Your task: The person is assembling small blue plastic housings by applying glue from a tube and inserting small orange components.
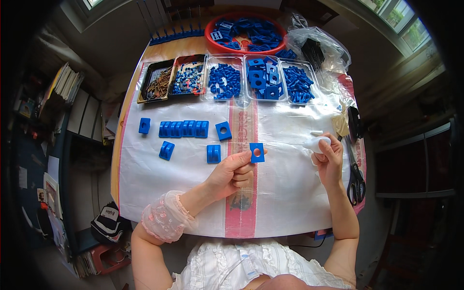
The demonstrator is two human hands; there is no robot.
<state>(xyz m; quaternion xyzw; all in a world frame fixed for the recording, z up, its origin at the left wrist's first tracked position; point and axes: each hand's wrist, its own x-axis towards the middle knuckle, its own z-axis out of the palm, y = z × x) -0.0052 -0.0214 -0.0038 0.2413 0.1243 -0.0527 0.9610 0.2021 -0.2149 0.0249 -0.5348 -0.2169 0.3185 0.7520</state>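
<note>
Over the middle of the table my left hand pinches a flat blue plate with a round hole between thumb and fingers. My right hand is closed around a small white squeeze bottle, its narrow nozzle aimed left, apart from the plate. On the white sheet left of the plate stand a single blue ribbed block and a tilted one. Behind them is a row of similar blue blocks. A holed blue piece lies at that row's right end, another blue piece at its left.
Trays along the back hold brass-coloured screws, small mixed parts, blue pegs, holed blue plates and more pegs. Behind them sit a red basin and clear plastic bags. Black scissors lie right.
</note>
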